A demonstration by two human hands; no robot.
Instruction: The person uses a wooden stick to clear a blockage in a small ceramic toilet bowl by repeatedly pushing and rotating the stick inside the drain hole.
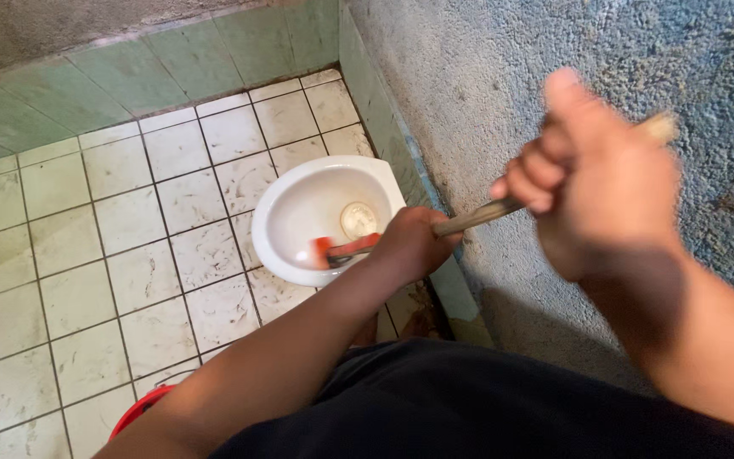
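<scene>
1. Left hand (409, 246) is wrapped tight around the stick (477, 217), low on the shaft, just above the bowl's near right rim.
2. Right hand (596, 187) is fisted round the same stick higher up, thumb pointing up, close to the camera and blurred.
3. The stick's top end pokes out past the right fist, against the rough grey wall (554, 51) on the right.
4. Down at the far end, the red brush head (341, 249) sits inside the toilet (299, 204), on the near side of the bowl, just short of the round drain (358, 219).
5. The toilet is a white floor-level bowl, tucked against the right wall near the far corner.
6. White floor tiles (112, 255), stained with dark grout, spread left; a band of green tiles (129, 81) runs along the foot of the far wall.
7. A red rim (139, 410) peeks out at the near edge, half hidden under the left forearm; can't tell what it is.
8. Dark clothing (469, 408) fills the near bottom of the view.
</scene>
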